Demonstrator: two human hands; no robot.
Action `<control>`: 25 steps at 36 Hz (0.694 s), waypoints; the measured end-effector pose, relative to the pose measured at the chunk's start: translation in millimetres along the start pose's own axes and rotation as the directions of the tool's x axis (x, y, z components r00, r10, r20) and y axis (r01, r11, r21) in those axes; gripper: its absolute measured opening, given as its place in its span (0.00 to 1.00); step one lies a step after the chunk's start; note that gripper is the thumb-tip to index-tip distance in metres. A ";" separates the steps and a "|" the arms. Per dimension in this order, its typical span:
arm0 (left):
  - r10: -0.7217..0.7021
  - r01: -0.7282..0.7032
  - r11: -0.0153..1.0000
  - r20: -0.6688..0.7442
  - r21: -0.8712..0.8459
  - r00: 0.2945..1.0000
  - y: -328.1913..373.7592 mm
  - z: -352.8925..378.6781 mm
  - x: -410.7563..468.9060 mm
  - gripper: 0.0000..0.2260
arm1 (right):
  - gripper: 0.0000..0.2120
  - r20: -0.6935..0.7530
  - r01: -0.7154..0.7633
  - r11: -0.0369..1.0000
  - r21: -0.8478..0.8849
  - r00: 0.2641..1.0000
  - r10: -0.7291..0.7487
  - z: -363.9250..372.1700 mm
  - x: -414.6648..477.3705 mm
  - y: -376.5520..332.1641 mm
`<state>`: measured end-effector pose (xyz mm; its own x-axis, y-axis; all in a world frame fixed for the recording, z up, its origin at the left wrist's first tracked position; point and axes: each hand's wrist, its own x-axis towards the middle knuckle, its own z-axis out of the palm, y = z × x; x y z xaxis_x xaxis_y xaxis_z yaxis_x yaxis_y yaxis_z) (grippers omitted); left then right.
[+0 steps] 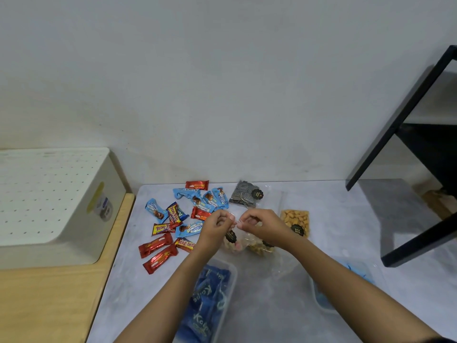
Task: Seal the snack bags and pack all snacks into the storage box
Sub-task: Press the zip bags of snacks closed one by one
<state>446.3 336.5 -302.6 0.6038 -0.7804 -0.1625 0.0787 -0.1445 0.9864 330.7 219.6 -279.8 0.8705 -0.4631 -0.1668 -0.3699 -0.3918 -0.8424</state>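
Clear snack bag (233,240) hangs at table centre, its top edge pinched between left hand (217,225) and right hand (259,225); best sealed by pressing outward toward nine and three o'clock.

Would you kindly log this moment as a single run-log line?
step: sealing | left hand + right hand: pinching clear snack bag top | storage box: blue packs inside | wrapped snacks: unpacked

Both hands (237,225) pinching clear snack bag (243,240)
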 end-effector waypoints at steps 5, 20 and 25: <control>-0.039 0.042 0.998 0.083 -0.039 0.996 1.0 -5.7 2.6 0.06 | 0.05 0.021 -0.067 0.994 0.083 0.998 0.065 -2.3 1.0 -2.5; -0.061 0.056 0.998 0.196 0.030 0.979 10.1 -5.6 7.4 0.08 | 0.08 -0.034 -0.164 0.975 0.148 0.985 0.171 -3.9 7.6 -14.6; -0.042 0.038 0.999 0.177 0.025 0.983 10.4 -6.0 8.7 0.07 | 0.05 0.054 -0.212 0.957 0.198 0.977 0.206 -10.0 8.6 -12.6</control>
<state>457.1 331.8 -293.6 0.4501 -0.8690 -0.2056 0.0816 -0.1892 0.9785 339.6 212.6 -265.4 0.7921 -0.4900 -0.3639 -0.4742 -0.1188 -0.8724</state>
